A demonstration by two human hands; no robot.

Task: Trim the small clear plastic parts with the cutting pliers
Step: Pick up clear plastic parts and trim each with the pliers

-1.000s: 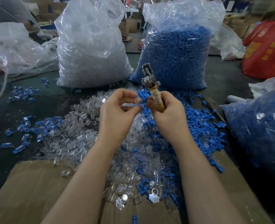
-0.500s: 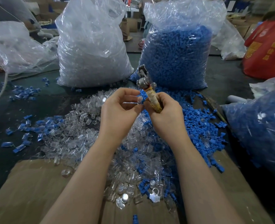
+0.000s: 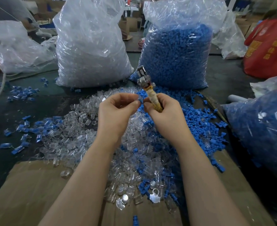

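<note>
Two big bags stand at the far side of my counter (image 3: 7, 115): the left clear-parts bag (image 3: 92, 46) and the right blue-parts bag (image 3: 175, 53). A third bag of blue parts (image 3: 261, 134) sits at the right edge, and a red bag (image 3: 268, 46) far right. Between them spreads one loose pile of clear parts (image 3: 79, 128), too many to count, mixed with a scatter of blue parts (image 3: 199, 124), lapping onto one cardboard sheet (image 3: 28, 193) near me.

My left hand (image 3: 116, 115) is curled, thumb and fingertips pinching a small clear part (image 3: 128, 103) that is hard to make out. My right hand (image 3: 164, 115) is wrapped tight round the taped handle of the one pair of cutting pliers (image 3: 148, 90), head pointing up and away, just beside my left fingertips.

Since half a second ago, the pliers have tilted slightly more upright.
</note>
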